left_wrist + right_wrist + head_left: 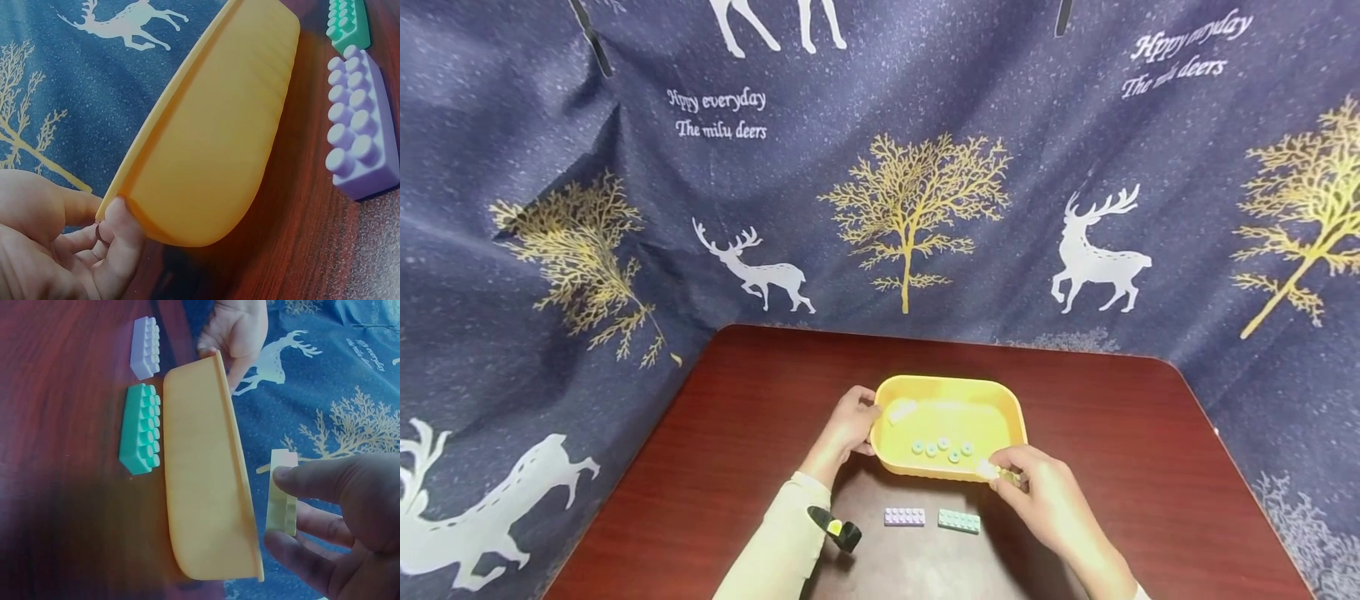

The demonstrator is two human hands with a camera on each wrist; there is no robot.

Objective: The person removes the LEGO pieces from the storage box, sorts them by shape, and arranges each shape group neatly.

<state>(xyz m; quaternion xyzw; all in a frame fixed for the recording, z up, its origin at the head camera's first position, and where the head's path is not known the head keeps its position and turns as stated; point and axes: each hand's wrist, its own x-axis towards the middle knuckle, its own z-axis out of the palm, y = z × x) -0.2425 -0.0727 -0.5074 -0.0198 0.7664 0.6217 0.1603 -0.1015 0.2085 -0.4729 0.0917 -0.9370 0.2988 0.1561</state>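
Observation:
A yellow plastic basin [943, 385] stands on the table, with several small pale round pieces [943, 444] and a whitish block [902, 412] inside it. My left hand [852, 422] pinches the basin's left rim between thumb and fingers, as the left wrist view shows. Between the thumb and fingers of my right hand [1043, 492] is a pale yellow building block [280, 494], held at the basin's near right rim. In front of the basin lie a purple building block [905, 517] and a green building block [959, 521], both studs up, touched by neither hand.
The dark red wooden table [760, 375] has rounded far corners. Behind it hangs a blue cloth [985, 75] printed with white deer and golden trees. A black strap with a small device [835, 527] sits on the left sleeve.

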